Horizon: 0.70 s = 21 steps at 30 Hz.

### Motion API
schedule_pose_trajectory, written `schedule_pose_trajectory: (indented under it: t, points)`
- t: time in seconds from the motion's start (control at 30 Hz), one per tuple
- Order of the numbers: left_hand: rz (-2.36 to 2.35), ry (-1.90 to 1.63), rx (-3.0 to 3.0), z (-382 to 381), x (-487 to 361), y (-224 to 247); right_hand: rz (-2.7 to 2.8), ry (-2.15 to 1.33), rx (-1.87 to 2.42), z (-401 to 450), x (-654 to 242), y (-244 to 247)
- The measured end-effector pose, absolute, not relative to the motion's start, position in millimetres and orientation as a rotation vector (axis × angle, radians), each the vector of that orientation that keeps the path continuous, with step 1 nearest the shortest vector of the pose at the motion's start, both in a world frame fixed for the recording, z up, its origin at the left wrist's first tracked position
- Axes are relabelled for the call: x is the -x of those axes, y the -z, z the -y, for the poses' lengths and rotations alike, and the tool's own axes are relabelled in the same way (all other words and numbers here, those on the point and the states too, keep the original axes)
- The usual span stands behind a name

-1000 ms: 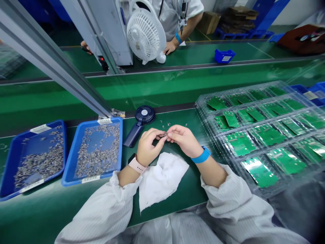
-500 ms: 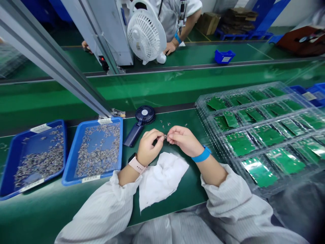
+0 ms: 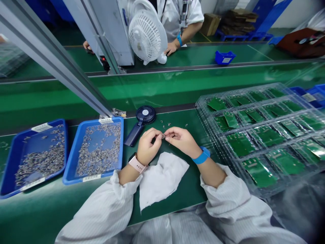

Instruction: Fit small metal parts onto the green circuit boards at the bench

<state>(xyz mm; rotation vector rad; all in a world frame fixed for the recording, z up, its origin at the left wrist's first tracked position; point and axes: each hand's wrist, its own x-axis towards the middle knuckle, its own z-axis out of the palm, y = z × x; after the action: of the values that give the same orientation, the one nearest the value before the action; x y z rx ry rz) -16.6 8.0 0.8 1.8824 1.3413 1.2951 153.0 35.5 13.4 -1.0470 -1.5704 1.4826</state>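
Above the green bench mat, the left hand and right hand were nearly closed, fingertips pinching a small metal part between them for close control, the blue tray of like parts lying within easy reach.

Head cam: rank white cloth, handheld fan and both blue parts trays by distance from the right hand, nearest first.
From the right hand:
1. White cloth, just below the hands, toward the person.
2. Handheld fan, left of the hands, on the bench.
3. Nearer blue tray, left of the fan.
4. Farther blue tray, far left.
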Motion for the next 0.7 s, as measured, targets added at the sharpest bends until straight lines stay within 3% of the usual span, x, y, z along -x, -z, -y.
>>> schedule_pose_trajectory:
  t: [0.33, 0.7]
  points:
    - [-1.344, -1.292, -1.928, -7.0, 15.3, -1.9, 1.764, -1.066, 1.172, -29.7, -152.3, -10.7]
    - [-1.341, -1.281, -1.954, -7.8, 16.8, 0.8, 1.555, -1.404, 0.999, -32.6, -150.9, -10.6]
